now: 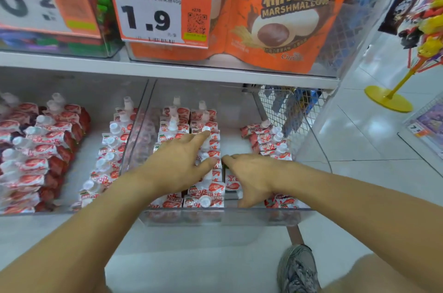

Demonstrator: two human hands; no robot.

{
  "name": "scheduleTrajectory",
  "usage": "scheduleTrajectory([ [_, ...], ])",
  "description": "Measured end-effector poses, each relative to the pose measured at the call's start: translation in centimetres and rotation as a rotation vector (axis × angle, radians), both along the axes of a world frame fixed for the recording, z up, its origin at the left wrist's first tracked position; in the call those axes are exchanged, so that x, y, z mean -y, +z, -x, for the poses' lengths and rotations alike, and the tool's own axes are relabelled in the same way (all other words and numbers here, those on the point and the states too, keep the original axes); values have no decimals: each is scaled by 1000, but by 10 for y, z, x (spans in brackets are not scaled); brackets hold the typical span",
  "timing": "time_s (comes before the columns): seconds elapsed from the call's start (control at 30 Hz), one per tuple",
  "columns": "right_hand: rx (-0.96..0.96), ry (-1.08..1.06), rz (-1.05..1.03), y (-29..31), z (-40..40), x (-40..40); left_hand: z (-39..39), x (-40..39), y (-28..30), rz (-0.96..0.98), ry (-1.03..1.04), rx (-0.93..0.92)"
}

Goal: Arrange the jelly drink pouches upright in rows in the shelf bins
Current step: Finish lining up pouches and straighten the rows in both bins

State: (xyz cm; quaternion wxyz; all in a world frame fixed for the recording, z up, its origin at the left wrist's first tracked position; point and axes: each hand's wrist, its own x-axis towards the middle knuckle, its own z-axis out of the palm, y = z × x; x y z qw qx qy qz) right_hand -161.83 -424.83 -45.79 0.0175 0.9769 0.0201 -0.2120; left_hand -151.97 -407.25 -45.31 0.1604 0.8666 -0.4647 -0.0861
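Red-and-white jelly drink pouches with white caps stand in rows inside a clear shelf bin [227, 217]. My left hand [178, 161] lies flat on top of the middle row of pouches [206, 193], fingers straight and reaching to a cap. My right hand [251, 176] is beside it, fingers curled down round a pouch [232, 183] at the head of a short row. A loose group of pouches [268, 141] sits at the bin's back right. The neighbouring bin on the left holds more rows of pouches [40, 156].
A white shelf board [167, 72] hangs just above the bins, with price tags and orange marshmallow bags [282, 17] on it. A wire mesh panel [287, 108] closes the shelf's right end. A yellow stand [388, 98] is on the tiled floor. My shoe [297, 268] is below.
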Motion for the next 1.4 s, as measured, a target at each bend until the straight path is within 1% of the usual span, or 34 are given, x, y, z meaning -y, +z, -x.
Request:
scheduleTrajectory([
  [0.03,10,-13,-16,4,2,2,-1,0,-1,3,-3,-4],
  [0.1,103,-13,-29,13,5,8,-2,0,-1,11,-2,-15],
  [0.17,203,21,44,11,10,16,-3,1,-2,13,3,-12],
  [0.23,205,51,123,1,13,20,-3,3,-2,13,10,-5],
  [0.3,205,34,95,-3,12,22,-1,2,-1,15,12,-18],
  [0.33,238,-6,30,3,10,23,-1,2,0,13,15,-34],
  [0.37,302,-66,-65,12,9,27,0,1,2,7,21,-54],
  [0.43,529,-173,-268,35,8,37,2,4,7,50,48,-54],
  [0.47,662,-205,-329,46,7,41,3,9,11,145,64,-9],
  [0.5,769,-231,-343,54,4,47,3,16,17,270,88,45],
  [0.53,828,-255,-318,59,-2,52,4,26,23,389,120,76],
  [0.57,824,-289,-261,60,-11,59,3,37,29,457,157,62],
  [0.6,760,-331,-189,59,-21,66,3,50,35,464,187,-8],
  [0.63,652,-373,-117,55,-32,74,1,63,38,402,202,-107],
  [0.7,456,-435,-33,47,-47,86,0,87,36,174,186,-252],
  [0.77,426,-479,-53,44,-53,96,-3,108,25,53,201,-284],
  [0.83,459,-505,-60,43,-55,100,-5,126,17,29,226,-283],
  [0.87,473,-503,-55,42,-55,100,-5,134,15,44,234,-320],
  [0.9,470,-499,-58,41,-55,100,-4,141,15,65,242,-419],
  [1.0,415,-473,-34,38,-53,103,6,161,12,128,241,-791],
  [1.03,400,-466,-22,36,-52,106,10,164,10,142,228,-888],
  [1.07,379,-466,-8,36,-51,108,12,165,7,170,212,-943],
  [1.13,347,-486,14,39,-48,109,11,167,-6,252,200,-941],
  [1.2,317,-491,64,46,-48,108,6,170,-15,272,199,-927],
  [1.3,284,-483,131,55,-54,111,3,173,-16,201,176,-923],
  [1.4,248,-418,186,52,-59,119,0,171,-16,143,171,-921],
])
